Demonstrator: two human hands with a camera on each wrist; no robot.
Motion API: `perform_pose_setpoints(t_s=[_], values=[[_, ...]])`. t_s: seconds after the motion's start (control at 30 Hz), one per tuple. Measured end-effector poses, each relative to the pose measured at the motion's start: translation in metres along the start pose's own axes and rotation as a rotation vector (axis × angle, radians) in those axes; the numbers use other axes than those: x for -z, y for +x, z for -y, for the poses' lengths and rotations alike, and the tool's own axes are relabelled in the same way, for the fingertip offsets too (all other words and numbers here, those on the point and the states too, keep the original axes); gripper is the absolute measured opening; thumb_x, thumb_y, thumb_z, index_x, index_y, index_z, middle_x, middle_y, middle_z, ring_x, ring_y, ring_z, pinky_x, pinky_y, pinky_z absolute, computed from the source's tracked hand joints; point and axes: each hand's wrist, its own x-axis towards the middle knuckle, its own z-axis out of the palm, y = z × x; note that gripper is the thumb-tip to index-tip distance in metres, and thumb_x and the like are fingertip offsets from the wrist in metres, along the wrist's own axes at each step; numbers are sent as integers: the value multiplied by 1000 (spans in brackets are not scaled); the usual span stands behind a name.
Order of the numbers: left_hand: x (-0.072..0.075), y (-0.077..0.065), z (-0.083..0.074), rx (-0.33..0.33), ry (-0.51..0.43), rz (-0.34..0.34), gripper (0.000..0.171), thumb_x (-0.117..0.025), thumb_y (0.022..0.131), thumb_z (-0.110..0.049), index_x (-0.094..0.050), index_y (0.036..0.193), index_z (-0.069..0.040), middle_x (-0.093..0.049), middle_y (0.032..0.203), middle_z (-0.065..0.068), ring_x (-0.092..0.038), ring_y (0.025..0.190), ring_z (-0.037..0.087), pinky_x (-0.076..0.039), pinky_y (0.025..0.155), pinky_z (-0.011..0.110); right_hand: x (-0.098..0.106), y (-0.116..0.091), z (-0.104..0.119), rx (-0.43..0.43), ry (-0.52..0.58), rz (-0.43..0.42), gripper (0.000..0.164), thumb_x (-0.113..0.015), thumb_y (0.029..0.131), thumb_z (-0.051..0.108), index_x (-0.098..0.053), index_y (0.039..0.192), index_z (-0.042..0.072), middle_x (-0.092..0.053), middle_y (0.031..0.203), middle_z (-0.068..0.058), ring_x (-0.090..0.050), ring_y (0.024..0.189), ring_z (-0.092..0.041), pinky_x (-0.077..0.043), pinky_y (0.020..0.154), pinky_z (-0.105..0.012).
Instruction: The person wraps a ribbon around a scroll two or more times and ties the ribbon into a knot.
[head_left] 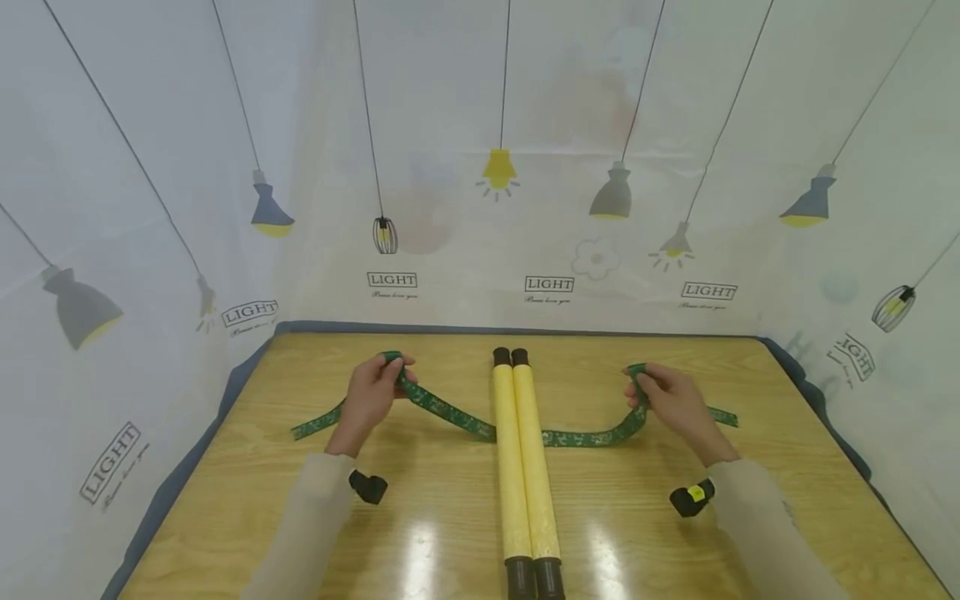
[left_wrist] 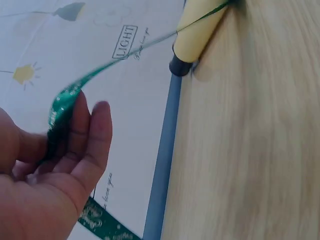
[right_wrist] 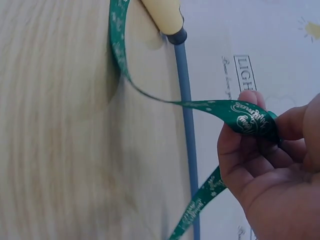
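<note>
A green ribbon (head_left: 450, 412) with a pale printed pattern runs crosswise under two yellow rolls (head_left: 517, 467) with dark end caps, which lie side by side on the table. My left hand (head_left: 372, 392) pinches the ribbon left of the rolls, and its loose end trails out past the wrist. On the other side my right hand (head_left: 671, 404) pinches the ribbon between thumb and fingers, with a short tail beyond it. Between the hands the ribbon sags toward the rolls. White lettering shows on the ribbon (right_wrist: 250, 117) in the right wrist view.
The wooden table (head_left: 427, 517) has a blue-grey edge strip (head_left: 525, 330) along its back. Behind it and at both sides hangs a white backdrop (head_left: 450, 100) printed with lamps and the word LIGHT. A black wrist camera (head_left: 369, 487) sits at the left cuff, another (head_left: 690, 500) at the right.
</note>
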Motion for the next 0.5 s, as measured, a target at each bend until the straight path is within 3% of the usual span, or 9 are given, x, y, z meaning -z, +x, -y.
perform_pose_setpoints(t_s=[0.1, 0.3, 0.4, 0.5], values=[[-6, 4, -7, -24, -38, 69, 35, -41, 108, -23, -63, 117, 3, -64, 91, 15, -65, 80, 21, -57, 74, 36, -8, 6, 10, 41, -50, 14, 36, -43, 108, 18, -59, 128, -6, -65, 98, -25, -68, 80, -25, -56, 68, -27], [-15, 10, -22, -39, -225, 207, 31, -42, 108, -20, -60, 117, 4, -62, 89, 16, -67, 80, 26, -56, 79, 41, -23, 17, 32, 102, -90, 48, 33, -44, 107, 20, -63, 124, -1, -66, 90, -16, -65, 74, -25, -50, 57, -26], [-19, 12, -31, -33, -274, 267, 31, -43, 108, -20, -59, 116, 5, -58, 82, 13, -62, 68, 23, -57, 72, 40, -29, 20, 43, 107, -66, 82, 32, -45, 107, 19, -63, 123, -2, -65, 86, -10, -63, 70, -21, -44, 52, -23], [-24, 14, -38, -40, -249, 321, 31, -41, 109, -21, -58, 113, 4, -53, 76, 10, -51, 57, 18, -53, 59, 34, -36, 22, 53, 112, -43, 110, 31, -45, 107, 17, -63, 122, -3, -64, 84, -9, -61, 67, -20, -44, 51, -23]])
